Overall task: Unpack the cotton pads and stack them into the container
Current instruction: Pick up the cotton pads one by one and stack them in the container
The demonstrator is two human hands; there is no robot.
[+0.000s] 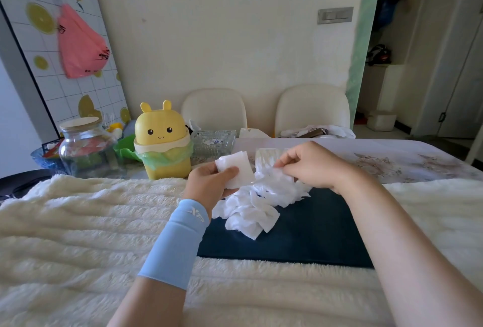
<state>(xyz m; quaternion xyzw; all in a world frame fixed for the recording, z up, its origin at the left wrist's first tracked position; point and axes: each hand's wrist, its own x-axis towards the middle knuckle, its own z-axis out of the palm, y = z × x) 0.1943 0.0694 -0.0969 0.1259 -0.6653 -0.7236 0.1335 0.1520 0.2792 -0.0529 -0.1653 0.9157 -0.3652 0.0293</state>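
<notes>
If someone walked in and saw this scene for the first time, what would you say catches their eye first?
Probably the loose heap of white cotton pads on the dark blue cloth at centre, with the left hand holding a small stack of pads and the right hand pinching another above the heap. Next, the yellow bunny-faced bin, standing just left of the hands.
</notes>
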